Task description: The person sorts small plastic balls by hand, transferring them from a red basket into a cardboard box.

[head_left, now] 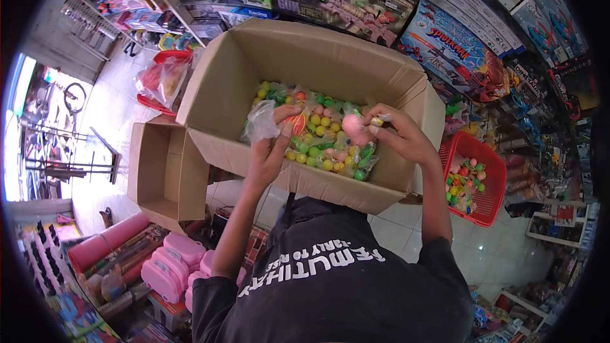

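A large open cardboard box (305,33) stands in front of me. Many small coloured balls (312,151), in green, yellow, pink and orange, lie inside it, some in clear plastic. Over the box's left half, my left hand (274,143) grips a crumpled clear plastic bag (260,121). A red and yellow printed piece (298,124) shows by its thumb and fingers. To the right, my right hand (397,136) pinches clear plastic with a pink ball (352,124) hanging beside the fingers. A small yellow ball (377,121) shows at its fingertips.
A red basket (492,181) with more balls stands right of the box. At the left are a smaller open cardboard box (155,178) and a red basket (166,56) holding a plastic bag. Boxed toys (343,3) line the far side; pink cases (166,273) sit lower left.
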{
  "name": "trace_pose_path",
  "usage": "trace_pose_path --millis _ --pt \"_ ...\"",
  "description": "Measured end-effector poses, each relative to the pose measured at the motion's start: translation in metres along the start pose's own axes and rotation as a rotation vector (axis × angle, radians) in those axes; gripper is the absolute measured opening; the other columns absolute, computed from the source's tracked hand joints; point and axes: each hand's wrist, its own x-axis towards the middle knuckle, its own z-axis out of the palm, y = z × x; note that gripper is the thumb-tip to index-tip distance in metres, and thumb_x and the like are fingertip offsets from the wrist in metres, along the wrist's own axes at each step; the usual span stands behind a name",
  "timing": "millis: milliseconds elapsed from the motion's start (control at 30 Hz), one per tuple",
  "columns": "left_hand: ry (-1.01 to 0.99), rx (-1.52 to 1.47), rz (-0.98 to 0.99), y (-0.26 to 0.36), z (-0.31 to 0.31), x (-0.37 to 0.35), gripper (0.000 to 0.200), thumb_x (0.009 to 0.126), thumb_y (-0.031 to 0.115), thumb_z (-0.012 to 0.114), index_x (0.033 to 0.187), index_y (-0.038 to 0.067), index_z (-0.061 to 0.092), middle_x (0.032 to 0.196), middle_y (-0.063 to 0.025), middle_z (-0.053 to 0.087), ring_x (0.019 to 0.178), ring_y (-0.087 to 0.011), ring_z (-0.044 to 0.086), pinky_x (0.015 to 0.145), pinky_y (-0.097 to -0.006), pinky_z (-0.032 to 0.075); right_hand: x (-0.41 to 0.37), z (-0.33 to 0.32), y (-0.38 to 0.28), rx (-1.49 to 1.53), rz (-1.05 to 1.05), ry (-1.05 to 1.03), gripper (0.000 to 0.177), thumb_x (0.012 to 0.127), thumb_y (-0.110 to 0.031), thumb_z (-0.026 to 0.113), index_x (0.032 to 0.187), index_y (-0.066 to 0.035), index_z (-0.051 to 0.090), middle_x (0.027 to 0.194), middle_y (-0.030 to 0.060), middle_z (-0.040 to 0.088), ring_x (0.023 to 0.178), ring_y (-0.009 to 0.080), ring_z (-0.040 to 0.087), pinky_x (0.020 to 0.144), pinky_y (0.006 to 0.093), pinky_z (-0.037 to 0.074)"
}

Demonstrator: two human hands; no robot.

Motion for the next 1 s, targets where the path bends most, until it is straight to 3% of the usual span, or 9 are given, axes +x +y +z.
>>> trace_pose_path --millis 33,167,333,467,533,633,767,833,1000 --pt "-0.017 -0.086 -0.048 0.001 0.0 0.01 0.024 0.09 0.009 0.041 0.109 -0.001 0.051 0.112 -0.0129 0.052 0.11 -0.0222 0.045 0.098 -0.0325 0.029 0.008 -0.003 0.01 0.006 0.02 0.006 0.014 0.082 -0.012 0.053 0.093 -0.003 0.051 0.082 0.0072 0.053 0.075 0.0176 0.052 0.069 0.0296 0.041" --pt "-0.185 -0.184 -0.25 -0.006 -0.001 0.04 0.022 0.088 0.006 0.043 0.107 0.0 0.053 0.109 -0.0117 0.054 0.107 -0.0192 0.047 0.093 -0.0307 0.033 0.04 -0.015 0.05 -0.173 0.062 -0.25 0.019 0.082 -0.016 0.053 0.096 -0.003 0.052 0.089 0.0118 0.054 0.083 0.0275 0.053 0.073 0.0352 0.041" --pt "-0.329 -0.116 -0.111 -0.041 -0.002 0.072 0.022 0.085 0.007 0.048 0.106 0.002 0.054 0.097 -0.0101 0.058 0.091 -0.019 0.055 0.083 -0.031 0.04 0.078 -0.01 0.102 -0.284 0.156 -0.491 0.021 0.083 -0.019 0.053 0.098 -0.004 0.051 0.095 0.0113 0.052 0.089 0.027 0.052 0.075 0.0357 0.04" --pt "-0.469 -0.121 -0.12 -0.061 -0.004 0.099 0.022 0.086 0.009 0.047 0.106 0.002 0.054 0.095 -0.0112 0.058 0.088 -0.0185 0.056 0.081 -0.0308 0.041 0.11 0.02 0.156 -0.389 0.446 -0.672 0.035 0.077 -0.028 0.056 0.105 -0.006 0.055 0.1 0.0138 0.058 0.092 0.0262 0.056 0.077 0.037 0.043" --pt "-0.506 -0.117 -0.21 -0.072 -0.003 0.107 0.022 0.086 0.01 0.048 0.106 0.003 0.054 0.093 -0.0121 0.059 0.086 -0.0188 0.056 0.08 -0.0304 0.042 0.121 0.037 0.182 -0.526 0.82 -0.88 0.037 0.074 -0.028 0.059 0.105 -0.009 0.057 0.101 0.0132 0.06 0.091 0.0247 0.057 0.078 0.0364 0.043" --pt "-0.495 -0.094 -0.158 -0.092 -0.001 0.11 0.022 0.087 0.014 0.048 0.106 0.003 0.053 0.093 -0.0129 0.059 0.084 -0.0216 0.058 0.077 -0.0317 0.043 0.117 0.05 0.204 -0.585 0.973 -0.807 0.037 0.073 -0.028 0.06 0.106 -0.011 0.058 0.101 0.0128 0.059 0.092 0.0232 0.057 0.075 0.0354 0.044" --pt "-0.51 -0.098 -0.221 -0.101 -0.003 0.106 0.023 0.087 0.015 0.048 0.107 0.004 0.053 0.094 -0.0131 0.059 0.085 -0.0225 0.057 0.078 -0.0326 0.043 0.099 0.072 0.243 -0.573 0.919 -0.819 0.042 0.072 -0.027 0.062 0.11 -0.01 0.056 0.1 0.0131 0.059 0.093 0.0223 0.057 0.07 0.0347 0.047" --pt "-0.529 -0.09 -0.27 -0.105 -0.004 0.104 0.023 0.088 0.016 0.048 0.107 0.004 0.053 0.094 -0.013 0.058 0.085 -0.0225 0.057 0.078 -0.0326 0.042 0.091 0.079 0.24 -0.353 0.97 -0.83 0.046 0.076 -0.03 0.058 0.112 -0.003 0.051 0.103 0.0144 0.058 0.089 0.0255 0.058 0.075 0.0355 0.046" --pt "-0.57 -0.096 -0.382 -0.106 -0.003 0.103 0.023 0.088 0.017 0.047 0.107 0.004 0.054 0.095 -0.0122 0.057 0.085 -0.0208 0.055 0.079 -0.0316 0.041 0.076 0.092 0.253 -0.27 0.976 -0.933 0.048 0.072 -0.02 0.063 0.116 -0.005 0.05 0.104 0.013 0.058 0.086 0.0251 0.059 0.069 0.0354 0.048"
